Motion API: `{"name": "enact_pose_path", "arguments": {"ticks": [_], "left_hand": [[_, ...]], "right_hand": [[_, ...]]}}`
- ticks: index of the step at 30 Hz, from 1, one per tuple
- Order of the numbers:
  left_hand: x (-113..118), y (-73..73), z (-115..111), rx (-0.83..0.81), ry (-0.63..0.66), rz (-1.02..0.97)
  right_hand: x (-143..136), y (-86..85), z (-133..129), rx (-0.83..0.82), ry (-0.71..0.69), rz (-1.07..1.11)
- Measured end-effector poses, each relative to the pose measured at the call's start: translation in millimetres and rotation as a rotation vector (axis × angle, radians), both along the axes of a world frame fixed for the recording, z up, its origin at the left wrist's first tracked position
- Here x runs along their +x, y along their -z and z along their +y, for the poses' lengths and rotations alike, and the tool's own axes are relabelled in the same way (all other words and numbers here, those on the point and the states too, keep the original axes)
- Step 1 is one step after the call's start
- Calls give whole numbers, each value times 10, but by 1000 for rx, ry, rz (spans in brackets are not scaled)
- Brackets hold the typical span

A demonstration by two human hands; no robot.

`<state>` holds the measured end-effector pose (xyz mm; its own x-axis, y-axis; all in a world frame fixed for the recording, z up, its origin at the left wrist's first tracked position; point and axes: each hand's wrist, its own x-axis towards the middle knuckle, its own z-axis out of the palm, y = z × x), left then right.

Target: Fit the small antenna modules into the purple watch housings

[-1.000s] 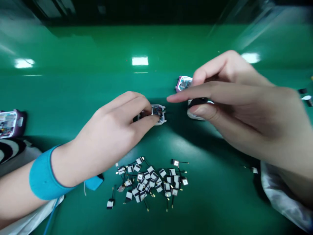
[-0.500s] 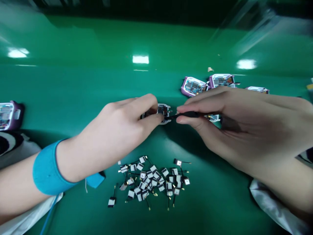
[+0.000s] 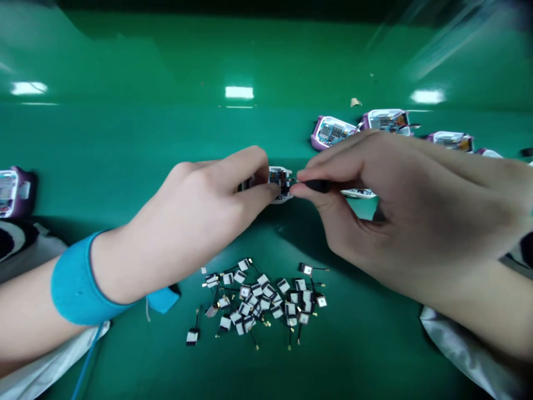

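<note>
My left hand [image 3: 204, 194] is closed on a small white device housing [image 3: 287, 196] with an exposed circuit board, thumb and forefinger gripping its left part. Most of that left part is hidden by my fingers. My right hand [image 3: 400, 211] pinches a slim black tool [image 3: 318, 185] at the right edge of the housing. Its tip sits among my fingertips and the board, so I cannot make out what it touches. Below both hands lies a loose pile of small white square parts [image 3: 263, 294] with short black cables and gold-coloured ends.
Open purple-and-white device housings [image 3: 333, 132] with bare boards stand at the back right, partly behind my right hand. Another purple housing [image 3: 25, 191] is at the far left. A blue wrist strap [image 3: 79, 283] with a cord circles my left wrist. The green mat [image 3: 145, 128] lies beneath everything.
My right hand has shifted slightly left, its fingertips now closer to the housing, and the black tool shows less of its length. The whole view has moved a little. Left hand keeps its grip.
</note>
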<state>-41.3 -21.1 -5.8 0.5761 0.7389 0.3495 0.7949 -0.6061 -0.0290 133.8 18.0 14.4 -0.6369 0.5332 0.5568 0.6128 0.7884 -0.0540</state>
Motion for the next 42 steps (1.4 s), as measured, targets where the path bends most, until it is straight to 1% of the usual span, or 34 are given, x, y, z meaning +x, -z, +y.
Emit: {"name": "enact_pose_path", "arguments": {"ticks": [3,6,8,10,14,17,19,21,24,26,28,30,32,33,34,35,37,39,42], "left_hand": [[5,-7,-12,-106,-29,-76],[15,-16,-22,-249,-76,-196],[21,-16,-26,-275,-81,-236],[24,-10,-26,-227,-68,-203],[21,10,-9,-56,-15,-44],[31,14,-3,-64,-16,-24],[50,-8,-20,-103,-35,-43],[71,-58,-57,-184,-54,-88],[77,-176,-118,-427,-79,-218],[53,-252,-126,-563,-99,-285],[18,-296,-89,-595,-100,-293],[-8,-294,-20,-600,-13,-268],[-8,-252,53,-657,138,-245],[2,-222,83,-702,206,-235],[17,-190,104,-742,246,-227],[36,-157,115,-762,246,-223],[70,-96,114,-747,171,-236],[95,-51,93,-704,98,-271],[118,-21,65,-650,79,-338]], "right_hand": [[31,86,15,-32,-68,56],[29,134,23,-20,-129,44],[22,149,17,-17,-148,31],[21,163,9,-38,-161,47],[18,208,8,-86,-164,81],[6,242,43,-124,-159,79],[15,222,88,-210,-163,131],[56,141,134,-343,-188,236],[180,-66,166,-499,-227,393],[273,-184,151,-539,-222,336],[338,-224,116,-561,-208,128],[355,-177,73,-585,-208,-70],[333,-75,29,-616,-211,-152],[315,-18,9,-615,-217,-150],[296,36,-11,-597,-225,-139],[278,80,-31,-558,-232,-131],[252,135,-73,-414,-236,-150],[238,141,-116,-244,-217,-216],[225,97,-164,-91,-175,-313]]}}
